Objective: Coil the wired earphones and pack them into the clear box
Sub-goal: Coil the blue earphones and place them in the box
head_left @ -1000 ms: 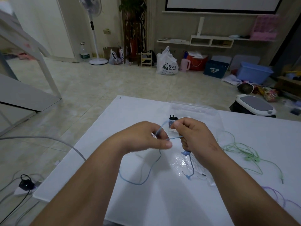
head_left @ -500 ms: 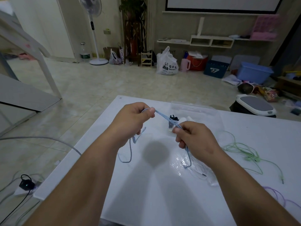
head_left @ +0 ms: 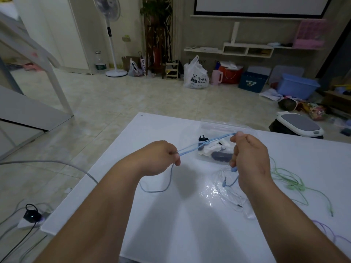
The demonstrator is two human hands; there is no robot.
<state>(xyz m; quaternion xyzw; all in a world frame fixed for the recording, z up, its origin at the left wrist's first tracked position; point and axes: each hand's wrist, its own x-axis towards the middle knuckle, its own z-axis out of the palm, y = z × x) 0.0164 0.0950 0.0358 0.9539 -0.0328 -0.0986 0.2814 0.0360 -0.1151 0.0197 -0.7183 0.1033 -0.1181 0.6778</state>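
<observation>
Both my hands hold a light blue wired earphone cable [head_left: 206, 143] stretched taut above the white table [head_left: 171, 221]. My left hand [head_left: 160, 158] pinches one end of the doubled strands; a loose loop hangs from it down onto the table. My right hand [head_left: 248, 158] pinches the other end, higher and farther back, and the blue plug end dangles below its palm. Behind the cable lies the clear box [head_left: 214, 128], holding white, black and grey earphone bundles.
A white earphone set [head_left: 233, 196] lies tangled under my right hand. Green earphones [head_left: 290, 182] sprawl at the right, and a purple cable [head_left: 326, 230] is near the right edge. The table's left edge drops to a floor with a power strip [head_left: 31, 217].
My left hand has dropped lower and toward me while my right hand rose and moved back, so the taut blue strands now slope up toward the right. The hanging loop shifted right.
</observation>
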